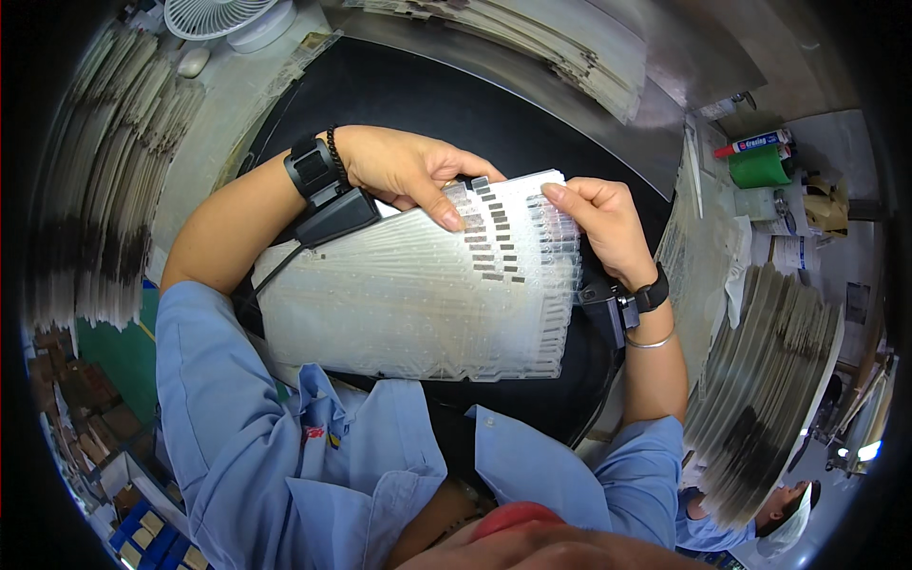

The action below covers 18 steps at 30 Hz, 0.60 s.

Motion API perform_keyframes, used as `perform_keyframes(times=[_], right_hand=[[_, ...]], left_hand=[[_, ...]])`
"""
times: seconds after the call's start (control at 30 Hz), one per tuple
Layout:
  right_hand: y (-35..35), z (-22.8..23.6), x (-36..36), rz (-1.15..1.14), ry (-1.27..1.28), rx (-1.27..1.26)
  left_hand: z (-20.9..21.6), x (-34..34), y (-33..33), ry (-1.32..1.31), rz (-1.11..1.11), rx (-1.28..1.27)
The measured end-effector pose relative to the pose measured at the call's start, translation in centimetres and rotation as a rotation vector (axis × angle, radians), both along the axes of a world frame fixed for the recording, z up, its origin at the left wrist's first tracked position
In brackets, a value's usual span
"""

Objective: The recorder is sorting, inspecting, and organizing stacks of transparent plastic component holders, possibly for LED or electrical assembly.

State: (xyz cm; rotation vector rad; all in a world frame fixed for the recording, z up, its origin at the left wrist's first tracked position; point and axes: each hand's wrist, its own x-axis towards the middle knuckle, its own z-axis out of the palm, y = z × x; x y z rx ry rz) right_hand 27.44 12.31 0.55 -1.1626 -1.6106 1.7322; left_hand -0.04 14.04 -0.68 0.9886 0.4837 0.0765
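Note:
A fanned stack of thin, translucent plastic sheets (408,304) lies across the black work surface (380,85) in front of me. Small dark rectangles line up in staggered rows near its upper right part. My left hand (404,171) grips the stack's far edge, thumb on top and the other fingers partly hidden behind. At the upper right corner, my right hand (605,223) pinches the sheets between thumb and fingers. The sheets' right edges are spread in steps. Each wrist wears a black strap with a device, and a cable runs from the left one.
Tall stacks of similar sheets stand at the left (104,180) and right (760,399), and another pile (560,47) lies at the back. A white fan (214,14) is far left. A marker (755,142) sits far right, above a green object (760,167). Another person (731,527) is lower right.

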Motion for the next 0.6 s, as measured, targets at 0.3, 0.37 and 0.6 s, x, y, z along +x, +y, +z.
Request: perform_keyframes(times=[0.3,0.37,0.6], right_hand=[[0.1,-0.2,-0.5,-0.046,-0.024,-0.054],[-0.1,-0.3,-0.5,-0.049,-0.02,0.004],[-0.1,0.6,-0.9,-0.027,-0.008,-0.013]], left_hand=[[0.1,0.0,-0.2,-0.007,-0.008,0.036],[0.2,0.0,-0.2,-0.002,-0.006,0.062],[0.2,0.1,-0.5,-0.061,0.06,0.088]])
